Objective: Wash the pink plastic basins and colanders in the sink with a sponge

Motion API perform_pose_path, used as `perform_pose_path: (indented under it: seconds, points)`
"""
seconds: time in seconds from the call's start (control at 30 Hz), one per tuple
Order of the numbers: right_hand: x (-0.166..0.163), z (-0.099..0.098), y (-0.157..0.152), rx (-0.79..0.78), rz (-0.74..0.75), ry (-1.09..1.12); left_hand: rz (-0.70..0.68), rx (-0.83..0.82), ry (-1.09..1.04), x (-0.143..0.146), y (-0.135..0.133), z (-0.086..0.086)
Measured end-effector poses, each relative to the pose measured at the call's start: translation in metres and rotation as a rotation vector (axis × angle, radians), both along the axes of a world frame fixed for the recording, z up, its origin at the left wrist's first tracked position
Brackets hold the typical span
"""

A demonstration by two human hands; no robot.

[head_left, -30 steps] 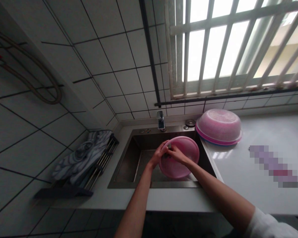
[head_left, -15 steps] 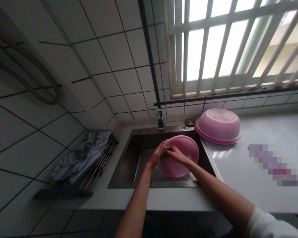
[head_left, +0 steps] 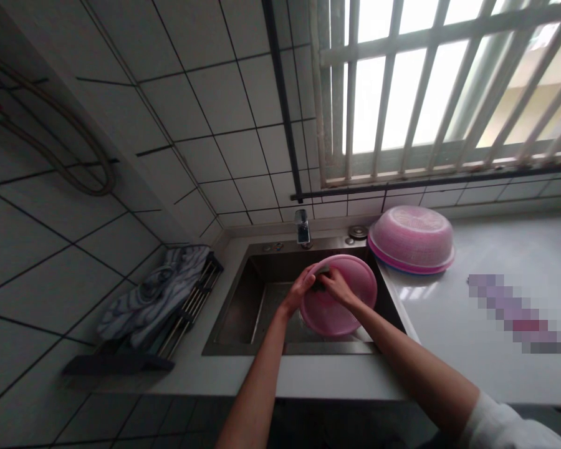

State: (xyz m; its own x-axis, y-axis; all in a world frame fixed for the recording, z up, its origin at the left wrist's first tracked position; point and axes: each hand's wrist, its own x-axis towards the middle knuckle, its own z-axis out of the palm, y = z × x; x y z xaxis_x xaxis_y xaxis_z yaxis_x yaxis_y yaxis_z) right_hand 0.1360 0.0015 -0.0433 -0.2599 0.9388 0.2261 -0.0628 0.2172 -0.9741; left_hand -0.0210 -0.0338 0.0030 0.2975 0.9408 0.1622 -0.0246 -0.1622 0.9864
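Note:
A round pink plastic colander [head_left: 362,284] is tilted over the right part of the steel sink [head_left: 243,312], its inside facing up toward me. My left hand [head_left: 300,290] grips its left rim, fingers behind the wall. Inside the colander, my right hand [head_left: 335,287] is closed on a small greenish-grey scouring pad [head_left: 324,270], pressed against the inner wall close to my left hand. Part of the pad is hidden by the fingers. Behind the colander stands the chrome faucet [head_left: 302,226].
Stacked upside down on the counter right of the sink are pink bowls or colanders [head_left: 414,240]. A drain strainer [head_left: 358,232] lies by the sink's back edge. To the left, a striped cloth [head_left: 159,290] drapes over a rack [head_left: 194,299]. A blurred-out patch covers something on the right counter.
My right hand and the pad have shifted slightly right and up along the colander's inner wall. The colander has moved a touch to the right; my left hand keeps its grip.

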Motion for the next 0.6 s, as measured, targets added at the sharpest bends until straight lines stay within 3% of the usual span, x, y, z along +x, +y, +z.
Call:
perform_pose_path:
  seconds: [0.07, 0.2, 0.27, 0.4, 0.6]
  points:
    - [-0.0011, -0.0014, 0.0003, 0.003, 0.046, -0.005, 0.007, -0.012, -0.008, 0.0000, -0.0006, 0.0000]
    - [-0.0070, -0.0020, -0.0073, 0.003, 0.322, -0.054, 0.015, -0.016, 0.030, -0.0027, -0.0010, -0.0013]
    - [-0.0064, -0.0005, -0.0074, -0.003, 0.288, -0.038, 0.006, -0.014, 0.040, -0.0027, -0.0008, -0.0011]
    - [-0.0014, 0.0020, -0.0008, -0.025, 0.054, 0.042, 0.004, -0.003, 0.028, 0.0002, -0.0012, 0.0015]
    - [-0.0056, 0.0010, -0.0062, -0.035, 0.263, -0.049, 0.012, 0.004, 0.063, -0.0010, -0.0006, 0.0007]
